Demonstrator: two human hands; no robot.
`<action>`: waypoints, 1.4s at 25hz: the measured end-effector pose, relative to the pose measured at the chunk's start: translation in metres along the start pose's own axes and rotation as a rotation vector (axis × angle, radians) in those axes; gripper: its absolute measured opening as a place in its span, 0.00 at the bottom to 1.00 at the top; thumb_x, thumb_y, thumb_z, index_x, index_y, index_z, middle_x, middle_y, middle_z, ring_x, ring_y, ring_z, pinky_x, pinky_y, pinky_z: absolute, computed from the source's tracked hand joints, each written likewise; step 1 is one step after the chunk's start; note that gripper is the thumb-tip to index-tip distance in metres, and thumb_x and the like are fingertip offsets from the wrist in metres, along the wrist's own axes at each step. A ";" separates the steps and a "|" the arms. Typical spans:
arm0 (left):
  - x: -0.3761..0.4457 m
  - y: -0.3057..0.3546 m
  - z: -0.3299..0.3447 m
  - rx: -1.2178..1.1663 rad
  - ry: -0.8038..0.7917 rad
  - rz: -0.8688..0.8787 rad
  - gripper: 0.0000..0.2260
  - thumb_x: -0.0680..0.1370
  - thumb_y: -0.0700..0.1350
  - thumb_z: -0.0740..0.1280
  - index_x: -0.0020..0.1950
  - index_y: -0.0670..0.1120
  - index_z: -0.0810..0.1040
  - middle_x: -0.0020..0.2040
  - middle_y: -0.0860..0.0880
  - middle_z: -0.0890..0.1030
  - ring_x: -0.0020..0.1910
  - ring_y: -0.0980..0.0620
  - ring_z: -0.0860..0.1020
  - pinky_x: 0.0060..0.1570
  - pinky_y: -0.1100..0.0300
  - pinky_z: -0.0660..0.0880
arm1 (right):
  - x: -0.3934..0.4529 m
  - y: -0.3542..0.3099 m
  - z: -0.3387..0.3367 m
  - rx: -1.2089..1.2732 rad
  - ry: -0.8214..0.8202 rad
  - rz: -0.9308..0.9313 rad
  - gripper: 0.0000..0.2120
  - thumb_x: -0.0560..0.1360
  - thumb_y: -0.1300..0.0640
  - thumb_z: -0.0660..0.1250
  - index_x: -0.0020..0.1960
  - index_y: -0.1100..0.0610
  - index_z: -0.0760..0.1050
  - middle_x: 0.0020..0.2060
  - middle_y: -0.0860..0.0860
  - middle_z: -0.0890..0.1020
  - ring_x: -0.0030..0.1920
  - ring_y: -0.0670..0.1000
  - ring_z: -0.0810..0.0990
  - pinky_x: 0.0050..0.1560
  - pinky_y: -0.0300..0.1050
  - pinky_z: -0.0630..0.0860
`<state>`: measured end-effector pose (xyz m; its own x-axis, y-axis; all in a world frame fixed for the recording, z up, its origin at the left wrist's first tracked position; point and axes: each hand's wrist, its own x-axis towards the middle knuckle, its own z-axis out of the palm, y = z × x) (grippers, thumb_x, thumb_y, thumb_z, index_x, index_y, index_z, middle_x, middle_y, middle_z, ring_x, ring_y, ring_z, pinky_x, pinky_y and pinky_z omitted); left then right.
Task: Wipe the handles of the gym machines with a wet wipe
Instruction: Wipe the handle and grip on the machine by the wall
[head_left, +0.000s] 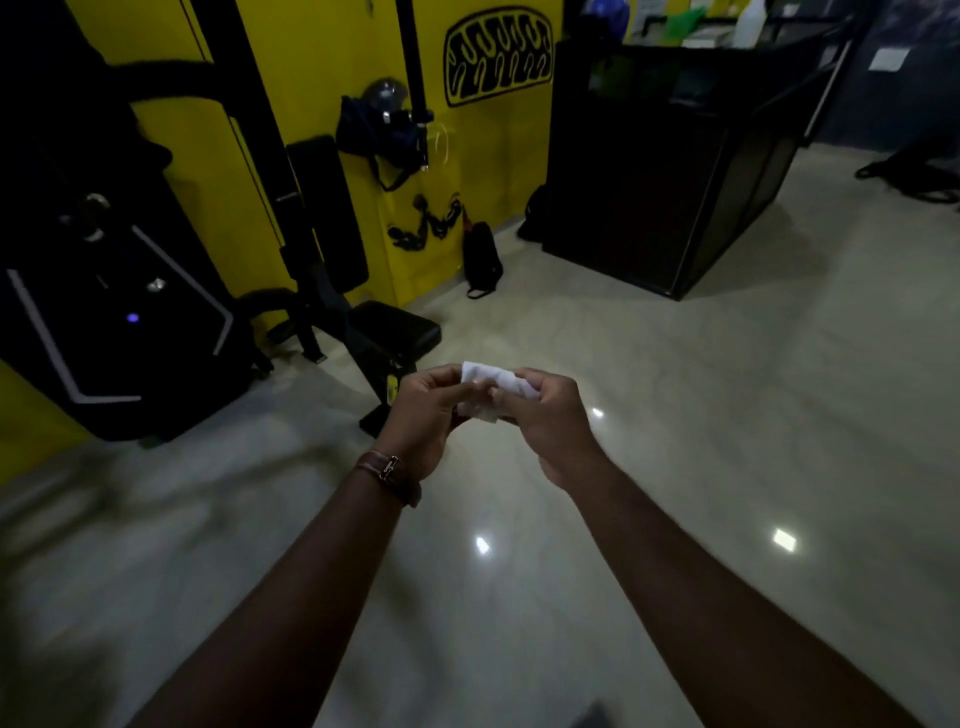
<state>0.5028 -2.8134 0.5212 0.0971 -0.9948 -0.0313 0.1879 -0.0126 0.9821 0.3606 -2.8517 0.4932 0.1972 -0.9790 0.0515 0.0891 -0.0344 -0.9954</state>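
We hold the crumpled white wet wipe (485, 387) between both hands: left hand (423, 415) at 9 o'clock, right hand (550, 421) at 3 o'clock, fingers curled, pinching it.

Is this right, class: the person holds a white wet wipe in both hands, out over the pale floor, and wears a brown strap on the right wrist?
One detail is wrong. The head view shows the brown strap on the left wrist. The rest stands: left hand and right hand both hold the white wet wipe over the pale floor.
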 end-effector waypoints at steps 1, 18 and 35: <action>0.028 -0.001 -0.001 0.010 0.029 0.010 0.09 0.77 0.35 0.67 0.54 0.30 0.80 0.49 0.34 0.83 0.44 0.43 0.82 0.47 0.52 0.80 | 0.028 0.001 0.000 0.043 0.019 0.002 0.05 0.72 0.66 0.71 0.47 0.62 0.83 0.39 0.59 0.85 0.41 0.56 0.85 0.47 0.51 0.82; 0.498 -0.007 -0.037 -0.206 0.603 -0.024 0.08 0.73 0.37 0.73 0.51 0.37 0.82 0.45 0.38 0.84 0.43 0.43 0.82 0.50 0.48 0.79 | 0.525 0.024 0.004 0.296 -0.126 0.174 0.07 0.74 0.70 0.67 0.44 0.63 0.84 0.42 0.60 0.85 0.41 0.57 0.84 0.41 0.46 0.81; 1.009 0.011 -0.174 -0.208 0.534 -0.145 0.06 0.75 0.38 0.68 0.51 0.40 0.79 0.46 0.40 0.85 0.41 0.47 0.82 0.39 0.61 0.75 | 1.047 0.082 0.073 0.298 0.168 0.323 0.13 0.68 0.72 0.73 0.49 0.60 0.79 0.46 0.61 0.83 0.42 0.58 0.83 0.43 0.51 0.81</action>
<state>0.7729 -3.7998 0.4681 0.5250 -0.7948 -0.3044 0.4180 -0.0707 0.9057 0.6459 -3.8648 0.4710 0.1026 -0.9500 -0.2949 0.3305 0.3122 -0.8907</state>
